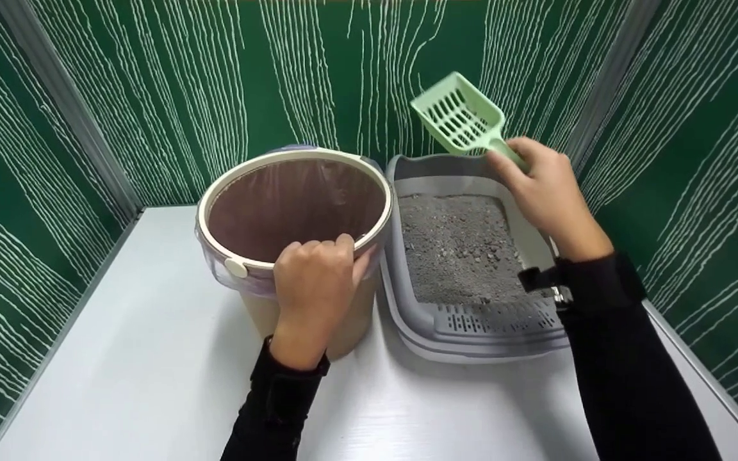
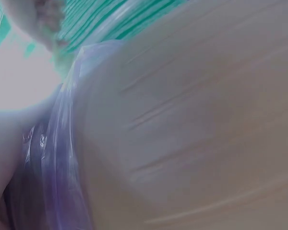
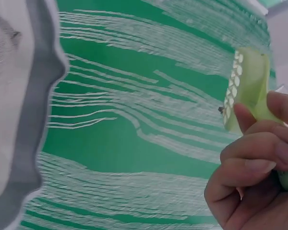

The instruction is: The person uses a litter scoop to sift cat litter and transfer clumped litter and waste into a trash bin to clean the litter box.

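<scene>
A light green slotted litter scoop [image 1: 462,115] is held up in the air by my right hand [image 1: 545,186], fingers wrapped round its handle. In the right wrist view, a small dark bit clings by the slots of the scoop [image 3: 249,88]. Below and left of that hand lies the grey litter box [image 1: 407,320], with grey litter [image 1: 459,250] spread inside. My left hand [image 1: 314,278] grips the near rim of a beige trash bin [image 1: 250,160]. A thin purplish bag [image 1: 221,272] lines the bin and folds over its rim; the left wrist view shows the bag [image 2: 62,158] against the bin's side.
Bin and litter box stand side by side on a white tabletop [image 1: 145,358]. Green panels with white wavy lines [image 1: 170,83] close in the back and both sides. A slotted grey ledge [image 1: 497,320] runs along the box's near end.
</scene>
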Demonstrator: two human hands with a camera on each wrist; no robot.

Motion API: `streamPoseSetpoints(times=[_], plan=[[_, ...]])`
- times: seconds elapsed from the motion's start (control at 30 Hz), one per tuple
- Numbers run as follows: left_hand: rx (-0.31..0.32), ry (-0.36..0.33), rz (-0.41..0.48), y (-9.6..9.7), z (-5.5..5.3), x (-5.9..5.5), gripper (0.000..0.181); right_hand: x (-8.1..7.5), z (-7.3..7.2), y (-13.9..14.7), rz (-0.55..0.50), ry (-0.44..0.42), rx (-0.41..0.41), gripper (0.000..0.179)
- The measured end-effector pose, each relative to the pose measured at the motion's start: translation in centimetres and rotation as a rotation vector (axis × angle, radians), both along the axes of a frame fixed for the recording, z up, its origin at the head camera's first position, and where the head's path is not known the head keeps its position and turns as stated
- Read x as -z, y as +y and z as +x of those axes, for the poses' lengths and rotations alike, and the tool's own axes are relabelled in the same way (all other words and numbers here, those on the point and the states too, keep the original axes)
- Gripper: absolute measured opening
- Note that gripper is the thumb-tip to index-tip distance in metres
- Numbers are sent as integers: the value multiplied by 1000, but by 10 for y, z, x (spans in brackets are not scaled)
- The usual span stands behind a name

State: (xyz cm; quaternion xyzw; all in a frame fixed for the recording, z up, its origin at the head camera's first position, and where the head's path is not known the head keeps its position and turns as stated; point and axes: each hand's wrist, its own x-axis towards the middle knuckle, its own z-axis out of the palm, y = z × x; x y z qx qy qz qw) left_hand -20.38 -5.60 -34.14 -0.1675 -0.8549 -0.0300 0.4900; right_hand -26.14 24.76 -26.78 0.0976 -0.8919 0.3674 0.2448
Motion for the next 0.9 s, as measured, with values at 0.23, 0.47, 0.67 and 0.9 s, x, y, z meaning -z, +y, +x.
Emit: streamPoseSetpoints(times=[0.23,0.47,0.67,0.9], plan=[[-15,6,-26,-16,-7,-1,47,37,-4,26,-14,-72,22,50],[-18,9,-13,-43,-18,-3,49,62,-12,40,26,-171,18,54],[-21,-61,41,-74,-28,-4,49,72,-14,47,61,-186,25,54],[-54,-92,39,-101,-41,-5,51,76,-16,50,56,-176,20,53]])
